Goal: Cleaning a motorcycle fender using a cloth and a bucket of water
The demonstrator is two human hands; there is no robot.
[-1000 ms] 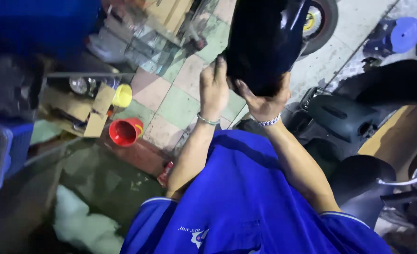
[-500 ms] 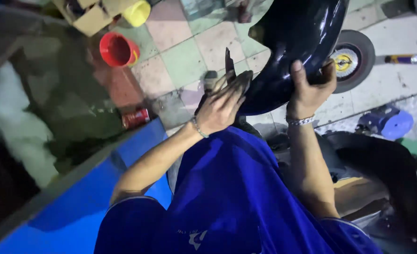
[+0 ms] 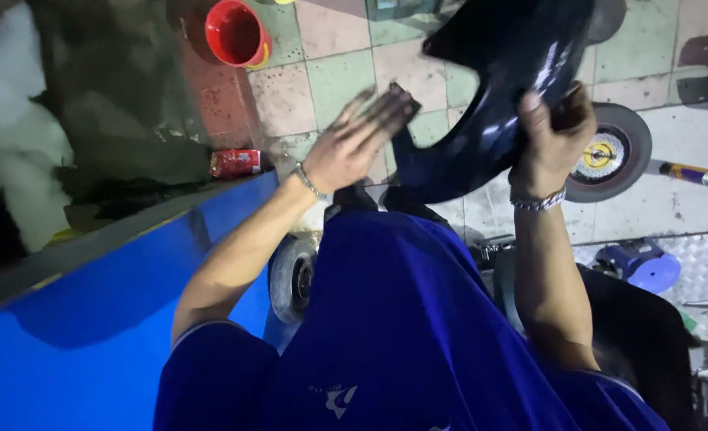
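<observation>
The right hand (image 3: 552, 132) has its grip clamped on the edge of a glossy dark fender panel (image 3: 498, 96), holding it up off the floor. The left hand (image 3: 354, 144) lies flat, fingers spread, against the panel's lower tip, seemingly steadying it. Beyond lie a tiled floor (image 3: 334, 76), a small wheel (image 3: 609, 152), a red bucket (image 3: 237, 33).
</observation>
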